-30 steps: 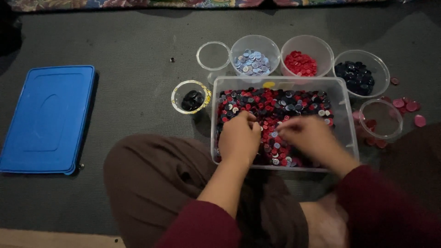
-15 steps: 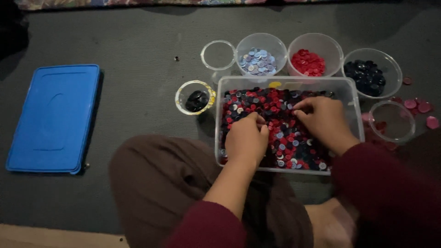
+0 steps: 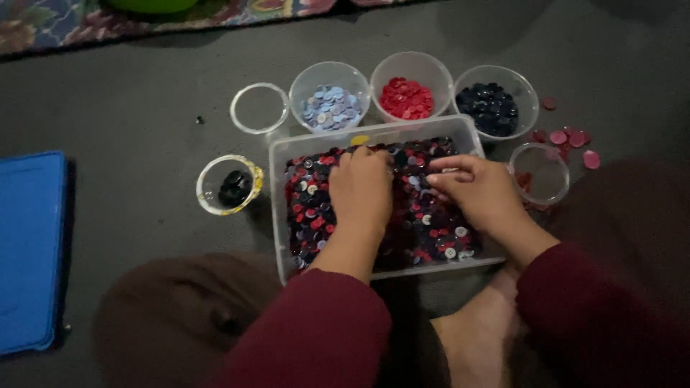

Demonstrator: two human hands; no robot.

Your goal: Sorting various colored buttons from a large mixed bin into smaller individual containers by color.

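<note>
**A:** ok so what's going on with the hands here?

**B:** Both are down in the clear plastic tub (image 3: 277,215) that sits on the grey floor (image 3: 129,136) right in front of the person's knees. It's full of mixed buttons (image 3: 316,208), red, dark, pale and a few white ones. The left hand (image 3: 361,188) lies palm-down on the pile, fingers curled toward the tub's far edge. Can't tell if it's actually pinching a button, the fingertips are buried. The right hand (image 3: 478,190) is over the right half of the tub, fingers drawn close together and pointing left, tips nearly pinched. Whether there's a button between them is too small to make out.

**A:** and the little cups?

**B:** Row of clear round cups just past the tub's far edge: an empty cup (image 3: 259,108) at the left, then a cup of pale blue buttons (image 3: 329,106), a cup of red buttons (image 3: 406,97) and a cup of dark navy buttons (image 3: 490,108). Off the tub's left side there's a yellow-rimmed cup (image 3: 210,194) with a few black buttons in it. By the tub's far right corner stands another clear cup (image 3: 540,172), and loose pink buttons (image 3: 568,138) lie on the floor just beyond it.

**A:** anything else around?

**B:** A blue lid (image 3: 29,244) lies flat at the floor's left edge, well apart from the tub. A patterned rug (image 3: 86,18) runs along the far edge.
</note>
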